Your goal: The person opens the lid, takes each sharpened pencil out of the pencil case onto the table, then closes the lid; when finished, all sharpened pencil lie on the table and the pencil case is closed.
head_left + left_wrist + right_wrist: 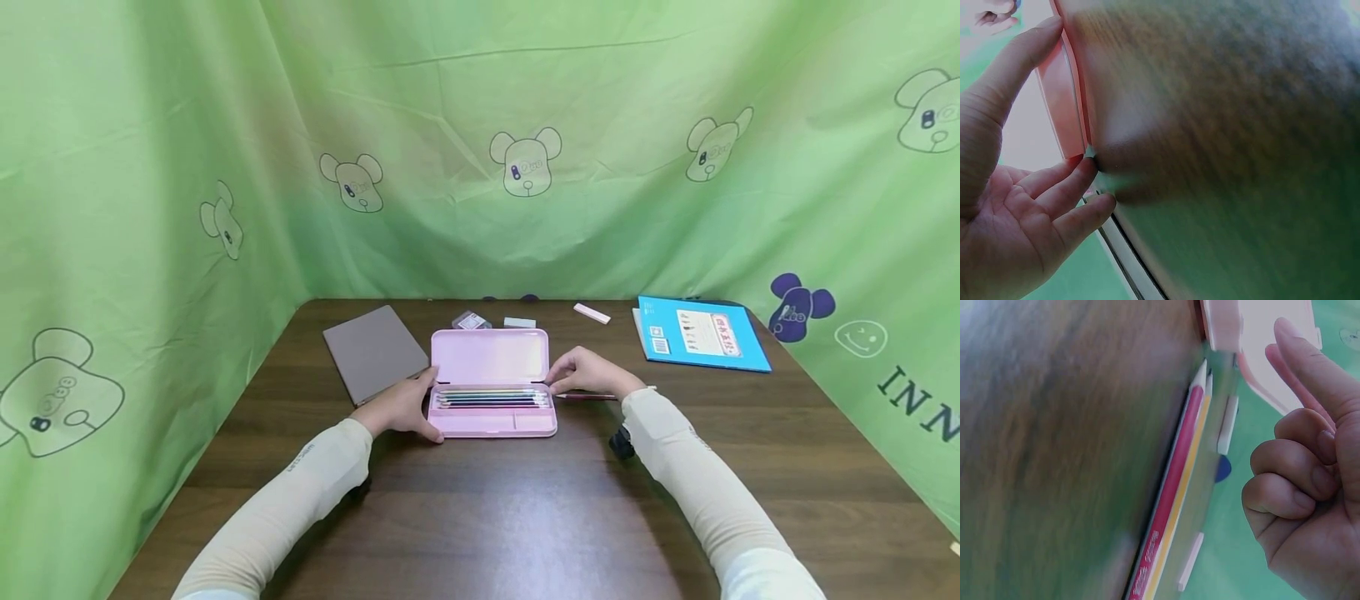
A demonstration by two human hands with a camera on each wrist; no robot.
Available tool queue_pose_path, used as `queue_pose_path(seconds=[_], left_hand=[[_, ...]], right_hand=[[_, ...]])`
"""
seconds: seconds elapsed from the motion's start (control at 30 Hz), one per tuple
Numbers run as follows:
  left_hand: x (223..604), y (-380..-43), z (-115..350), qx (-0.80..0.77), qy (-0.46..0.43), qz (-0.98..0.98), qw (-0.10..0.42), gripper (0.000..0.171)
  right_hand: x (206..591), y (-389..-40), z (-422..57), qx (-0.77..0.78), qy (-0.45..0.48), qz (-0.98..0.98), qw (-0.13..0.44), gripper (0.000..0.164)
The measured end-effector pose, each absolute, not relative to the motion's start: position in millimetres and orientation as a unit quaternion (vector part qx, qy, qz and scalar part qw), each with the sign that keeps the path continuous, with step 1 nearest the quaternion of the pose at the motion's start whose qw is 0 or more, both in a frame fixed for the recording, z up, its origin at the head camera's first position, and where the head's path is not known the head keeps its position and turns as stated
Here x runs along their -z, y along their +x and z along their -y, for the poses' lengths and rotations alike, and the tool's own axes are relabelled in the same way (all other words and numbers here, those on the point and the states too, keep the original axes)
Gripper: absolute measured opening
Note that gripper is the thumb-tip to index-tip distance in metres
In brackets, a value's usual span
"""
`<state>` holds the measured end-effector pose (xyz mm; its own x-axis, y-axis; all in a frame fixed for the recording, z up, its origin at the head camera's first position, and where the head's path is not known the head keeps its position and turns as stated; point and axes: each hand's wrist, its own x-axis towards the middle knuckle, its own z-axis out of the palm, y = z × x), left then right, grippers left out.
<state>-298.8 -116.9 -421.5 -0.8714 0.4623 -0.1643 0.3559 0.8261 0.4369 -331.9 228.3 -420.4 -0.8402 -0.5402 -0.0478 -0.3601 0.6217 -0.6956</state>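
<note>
On the red pencil [1171, 481] is probably lettering [1153, 540] (blurred).

- Left arm [281, 496] and right arm [697, 471] reach forward, both pale-sleeved;
- left hand [401, 407]: thumb spread wide from the fingers;
- right hand [592, 372]: thumb and index finger extended, other three curled toward palm

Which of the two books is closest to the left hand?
The gray book, left of the pink pencil case. The left hand is right by its near edge; the blue book lies far across, on the right.
</note>
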Motion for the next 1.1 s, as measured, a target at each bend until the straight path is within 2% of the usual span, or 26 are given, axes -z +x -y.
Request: queue_pose_path(seconds=[0.4, 0.7, 1.1], left_hand=[[424.2, -299.5, 117.8, -0.194, 0.224, -0.946, 0.128, 0.121], [422.9, -302.1, 118.6, -0.188, 0.229, -0.948, 0.117, 0.121], [423.5, -300.6, 119.0, -0.191, 0.232, -0.947, 0.115, 0.120]], right_hand=[[426.2, -329.4, -207.7, 0.296, -0.273, -0.903, 0.151, 0.022], [419.7, -330.6, -198.6, 0.217, -0.293, -0.921, 0.134, 0.009], [422.2, -331.0, -199.9, 0.237, -0.291, -0.919, 0.122, 0.008]])
